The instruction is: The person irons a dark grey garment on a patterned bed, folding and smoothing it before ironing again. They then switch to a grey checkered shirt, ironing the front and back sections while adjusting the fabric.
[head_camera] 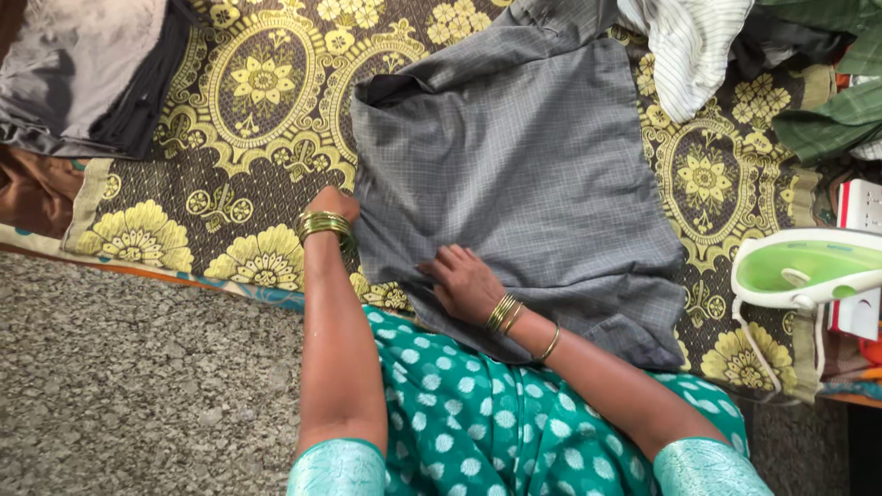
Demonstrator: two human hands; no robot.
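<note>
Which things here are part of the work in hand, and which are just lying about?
In use:
- grey checked shirt, spread flat
- left hand at its edge
- right hand pressing on it
- patterned cloth under it

Lying about:
- green and white iron
- striped shirt
- green garment
- folded clothes

A speckled grey stone floor fills the lower left. A dark spread patterned with yellow flowers covers it above.

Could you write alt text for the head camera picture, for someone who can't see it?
A person's left hand grips the edge of a grey checked garment while the right hand presses flat on it, on a yellow floral cloth. A green and white iron stands at the right.
</note>
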